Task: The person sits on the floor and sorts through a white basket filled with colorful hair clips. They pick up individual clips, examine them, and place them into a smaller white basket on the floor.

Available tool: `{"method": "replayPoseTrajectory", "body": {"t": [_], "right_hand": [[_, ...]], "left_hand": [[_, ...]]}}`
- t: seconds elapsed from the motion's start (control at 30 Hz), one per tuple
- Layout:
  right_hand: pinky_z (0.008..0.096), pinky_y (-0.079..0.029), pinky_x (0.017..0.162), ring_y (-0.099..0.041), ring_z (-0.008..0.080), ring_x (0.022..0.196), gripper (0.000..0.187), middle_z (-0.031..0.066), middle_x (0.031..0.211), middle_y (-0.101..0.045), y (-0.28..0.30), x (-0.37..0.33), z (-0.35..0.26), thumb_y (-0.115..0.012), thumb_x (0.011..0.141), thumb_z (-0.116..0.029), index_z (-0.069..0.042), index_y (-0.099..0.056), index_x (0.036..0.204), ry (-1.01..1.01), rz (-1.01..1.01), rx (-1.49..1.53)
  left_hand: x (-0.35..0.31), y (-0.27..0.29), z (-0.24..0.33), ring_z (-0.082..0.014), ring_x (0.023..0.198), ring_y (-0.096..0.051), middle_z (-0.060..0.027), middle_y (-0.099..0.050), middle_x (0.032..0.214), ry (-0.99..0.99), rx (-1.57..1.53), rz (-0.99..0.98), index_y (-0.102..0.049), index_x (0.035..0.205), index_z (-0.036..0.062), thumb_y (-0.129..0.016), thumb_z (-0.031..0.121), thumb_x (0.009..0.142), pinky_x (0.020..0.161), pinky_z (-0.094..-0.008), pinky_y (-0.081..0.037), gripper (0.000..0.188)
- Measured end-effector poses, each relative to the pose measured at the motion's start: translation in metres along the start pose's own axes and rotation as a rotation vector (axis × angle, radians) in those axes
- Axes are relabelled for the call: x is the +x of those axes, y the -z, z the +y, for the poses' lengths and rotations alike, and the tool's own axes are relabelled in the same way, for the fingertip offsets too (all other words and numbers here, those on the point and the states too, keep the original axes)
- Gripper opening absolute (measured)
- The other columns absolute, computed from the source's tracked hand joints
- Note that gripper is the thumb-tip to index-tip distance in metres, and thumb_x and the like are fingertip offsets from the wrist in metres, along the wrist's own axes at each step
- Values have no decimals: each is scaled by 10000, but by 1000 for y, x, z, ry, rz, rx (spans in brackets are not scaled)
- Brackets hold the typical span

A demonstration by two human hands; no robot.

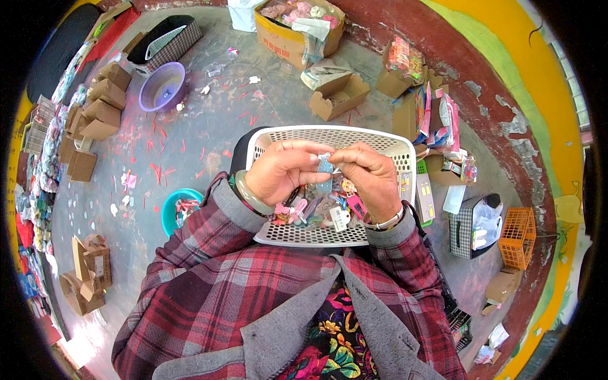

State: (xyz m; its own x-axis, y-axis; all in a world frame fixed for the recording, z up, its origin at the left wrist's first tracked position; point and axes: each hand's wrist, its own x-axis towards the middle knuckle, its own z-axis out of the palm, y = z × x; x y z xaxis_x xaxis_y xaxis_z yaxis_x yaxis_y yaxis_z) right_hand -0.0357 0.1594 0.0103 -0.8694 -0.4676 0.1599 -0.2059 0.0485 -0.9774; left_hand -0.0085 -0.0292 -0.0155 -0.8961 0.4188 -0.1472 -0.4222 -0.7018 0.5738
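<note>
Here I am, both hands up over the middle of the white perforated plastic basket (304,237), a small flat light-blue strip (325,182) right between them. My left hand (282,167), palm partly turned up, has its fingers closed in on the strip from the left. My right hand (372,177) comes in from the other side, thumb and forefinger pinched narrow on the strip's upper part — a tiny pale pointed bit shows just under those fingertips, too small for me to name.

The strip is above the basket's contents, nearer the far edge than the near one. Below it, toward the near edge, there's a jumble: a white rectangular tag (340,219) with dark marks, a bright pink flat piece (356,206) just beside my right hand, and a pale pink clip-like piece (298,210) close under my left. Others in the heap overlap too much to tell apart.

My left wrist carries a pale smooth bangle (253,195), and the plaid sleeves end in grey cuffs. Off the basket's left edge, a round teal plastic bowl (168,212) stands on the grey floor (215,126) with reddish bits in it. Beyond the far left corner sits a round purple plastic basin (145,95); past the far edge, an open brown cardboard box (329,109) — and well off the right edge, an orange plastic lattice crate (514,238).
</note>
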Motion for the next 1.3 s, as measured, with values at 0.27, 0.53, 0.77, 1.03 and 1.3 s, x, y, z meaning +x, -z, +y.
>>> {"method": "replayPoseTrajectory", "body": {"t": [0.27, 0.53, 0.77, 1.03, 1.3], "right_hand": [[228, -411, 634, -531, 112, 722, 183, 39, 774, -584, -1, 0, 5, -554, 753, 61, -19, -675, 866, 14, -1, -28], [230, -426, 660, -538, 121, 727, 180, 43, 762, -579, 2, 5, 2, -537, 771, 59, -15, -676, 858, -37, -73, -1], [229, -425, 670, -536, 121, 727, 160, 50, 817, -585, 17, 5, 6, -511, 772, 64, 5, -656, 803, -34, -141, 53], [203, -423, 652, -553, 91, 740, 117, 36, 858, -600, 16, 6, -4, -541, 829, -49, 21, -608, 895, -225, 102, 244], [181, -409, 587, -515, 43, 698, 153, 11, 798, -595, 6, 5, 1, -655, 806, -104, 3, -616, 908, -218, -34, 188]], "left_hand": [[2, -8, -3, -195, 883, -622, -130, -616, 996, 11, 109, 178, -583, 1029, -60, -542, 47, 862, 762, -284, -553, 202], [1, -10, -6, -196, 868, -623, -134, -622, 981, -23, 184, 233, -595, 1014, -62, -546, 40, 859, 728, -274, -554, 191], [0, -8, 0, -215, 843, -638, -145, -627, 979, -28, 173, 271, -597, 1021, -56, -538, 39, 864, 712, -270, -555, 193], [2, -14, -3, -206, 898, -623, -126, -620, 1002, -148, 255, 285, -604, 1020, -58, -547, 29, 864, 767, -270, -546, 187], [1, -11, -16, -161, 859, -620, -112, -631, 988, -270, 478, 214, -608, 1051, -28, -537, 43, 874, 754, -256, -534, 203]]}}
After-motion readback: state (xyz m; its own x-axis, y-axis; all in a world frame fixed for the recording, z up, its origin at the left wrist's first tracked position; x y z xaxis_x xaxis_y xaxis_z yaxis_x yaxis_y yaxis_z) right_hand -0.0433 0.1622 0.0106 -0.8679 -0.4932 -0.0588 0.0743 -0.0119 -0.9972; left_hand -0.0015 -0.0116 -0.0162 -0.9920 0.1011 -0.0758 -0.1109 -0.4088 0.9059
